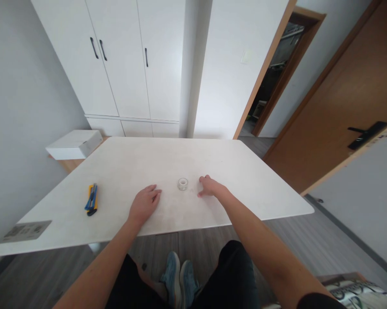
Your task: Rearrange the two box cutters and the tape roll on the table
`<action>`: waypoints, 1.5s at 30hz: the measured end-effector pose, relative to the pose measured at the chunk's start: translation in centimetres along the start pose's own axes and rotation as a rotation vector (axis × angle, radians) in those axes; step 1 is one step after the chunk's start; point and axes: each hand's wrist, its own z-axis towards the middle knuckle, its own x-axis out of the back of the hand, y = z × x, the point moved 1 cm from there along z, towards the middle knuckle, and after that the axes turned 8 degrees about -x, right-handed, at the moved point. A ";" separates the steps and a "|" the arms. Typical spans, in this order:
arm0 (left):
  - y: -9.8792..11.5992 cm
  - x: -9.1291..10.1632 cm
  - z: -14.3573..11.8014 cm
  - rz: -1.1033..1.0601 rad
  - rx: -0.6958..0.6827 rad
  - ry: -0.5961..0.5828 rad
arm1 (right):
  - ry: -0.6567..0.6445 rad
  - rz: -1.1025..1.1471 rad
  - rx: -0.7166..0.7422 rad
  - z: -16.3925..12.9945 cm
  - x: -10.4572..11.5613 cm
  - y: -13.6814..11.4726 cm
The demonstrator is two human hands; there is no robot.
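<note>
A small roll of clear tape [182, 188] lies flat on the white table [167, 156], between my two hands. To its right, my right hand [208, 186] is held with thumb and fingers apart. Its fingertips point at the roll but do not touch it. My left hand [144, 203] rests on the tabletop left of the roll, palm down. Its fingers are loosely stretched, and a small dark gap shows near the thumb. Neither hand appears to hold anything.
A blue and yellow utility knife [91, 199] lies on the table's left side. A printed grey label [27, 231] is at the left front corner. Beyond the table's left edge is a white box [74, 143]. White cabinets [122, 64] stand behind, and a wooden door [335, 94] is at right.
</note>
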 end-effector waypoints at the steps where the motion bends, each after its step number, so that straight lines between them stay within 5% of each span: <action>1: 0.0 0.0 0.0 0.004 -0.002 -0.001 | -0.005 -0.015 -0.006 -0.1 0.2 -0.2; 5: 0.0 0.1 0.0 0.012 -0.005 -0.008 | -0.010 -0.108 0.011 0.0 0.9 -2.0; 9: 0.1 0.2 0.1 0.000 0.000 0.000 | 0.099 -0.056 0.167 0.6 1.4 -5.4; 14: 0.3 0.4 0.2 0.007 -0.002 -0.005 | 0.062 -0.182 0.320 2.1 1.3 -9.2; 21: 0.1 0.3 0.2 0.006 -0.004 -0.018 | 0.113 -0.352 0.356 2.7 0.4 -10.4; 25: -0.1 0.1 0.1 0.019 -0.009 -0.024 | 0.089 -0.345 0.308 2.9 0.9 -7.0; 30: -0.1 0.0 0.2 0.013 -0.011 -0.013 | 0.078 -0.273 -0.011 3.9 3.3 2.2; 34: 0.1 0.1 0.2 0.002 0.002 -0.006 | 0.092 -0.242 -0.132 4.4 4.7 7.8; 45: 0.2 0.3 0.2 -0.009 0.000 -0.010 | 0.108 -0.108 -0.197 5.7 4.7 10.3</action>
